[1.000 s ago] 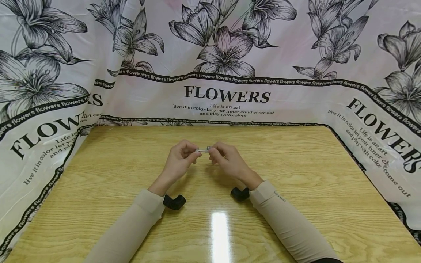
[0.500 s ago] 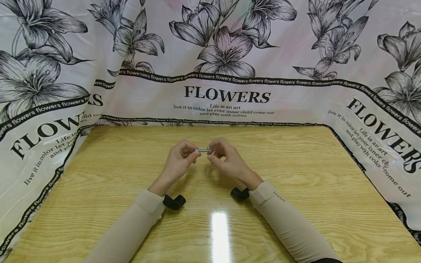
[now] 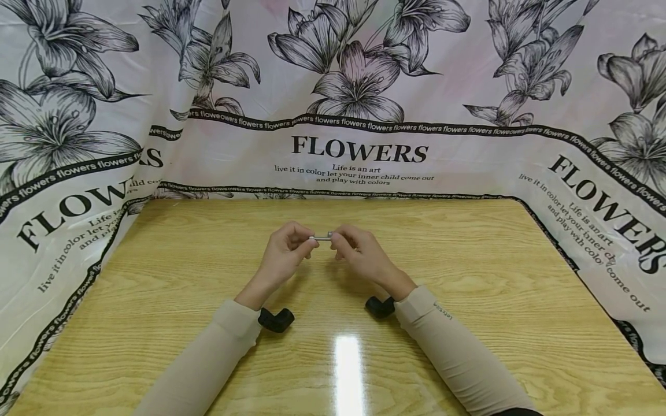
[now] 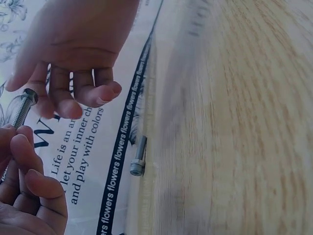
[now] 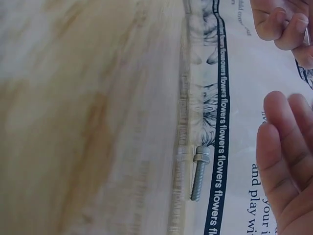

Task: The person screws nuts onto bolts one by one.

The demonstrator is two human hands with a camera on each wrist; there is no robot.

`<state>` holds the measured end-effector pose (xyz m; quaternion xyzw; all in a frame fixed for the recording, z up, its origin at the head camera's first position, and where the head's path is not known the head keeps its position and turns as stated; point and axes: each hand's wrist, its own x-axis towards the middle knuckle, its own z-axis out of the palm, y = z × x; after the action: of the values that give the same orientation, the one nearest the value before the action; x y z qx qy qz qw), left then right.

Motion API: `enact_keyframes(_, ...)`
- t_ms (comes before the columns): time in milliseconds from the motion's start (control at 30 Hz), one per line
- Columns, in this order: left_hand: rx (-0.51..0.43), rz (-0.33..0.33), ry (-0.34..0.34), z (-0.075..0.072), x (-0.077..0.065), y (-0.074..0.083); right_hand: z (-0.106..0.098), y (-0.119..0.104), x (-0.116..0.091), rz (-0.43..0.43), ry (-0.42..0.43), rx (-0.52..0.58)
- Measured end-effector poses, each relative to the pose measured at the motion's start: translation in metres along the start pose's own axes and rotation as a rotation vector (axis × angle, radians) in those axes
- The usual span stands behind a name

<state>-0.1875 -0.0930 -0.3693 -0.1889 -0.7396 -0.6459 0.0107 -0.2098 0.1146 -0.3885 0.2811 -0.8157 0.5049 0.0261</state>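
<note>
Over the table, a silver bolt (image 3: 321, 238) is held level between two hands. The left hand (image 3: 285, 248) pinches its left part between thumb and fingers. At its right end, the right hand (image 3: 361, 248) brings thumb and forefinger together on it. In the left wrist view, the held bolt (image 4: 22, 110) shows its thread and a wider collared end (image 4: 30, 96), close to the right hand's thumb and fingers. A second bolt (image 4: 140, 156) with a nut near its head appears low beyond the hands in both wrist views; the head view does not show it.
A wood-grain table (image 3: 468, 260) lies under both arms. White flower-print cloth (image 3: 359, 156) stands behind it and along both sides. A black wrist mount (image 3: 277, 319) sticks out by the left cuff, and another black mount (image 3: 380, 307) by the right cuff.
Half a second ago the right thumb and forefinger were apart at the bolt's end; now they have come together on it again. The left hand and the bolt have hardly moved.
</note>
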Motion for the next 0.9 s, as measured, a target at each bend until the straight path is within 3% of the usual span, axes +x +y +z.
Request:
enact_keyframes(133,0.008,-0.006,0.026,-0.001,0.004,-0.016,-0.001,-0.012,-0.002,-0.012,-0.003,0.018)
enact_keyframes(333,-0.005,-0.015,0.016,0.0,0.0,0.002,0.003,0.006,0.001,-0.081,-0.002,0.038)
enact_keyframes(433,0.005,-0.015,0.008,0.001,-0.003,0.011,0.003,0.007,0.001,-0.068,0.0,0.012)
enact_keyframes(900,0.009,-0.023,-0.008,0.002,-0.004,0.017,0.002,0.005,0.002,0.007,-0.005,0.006)
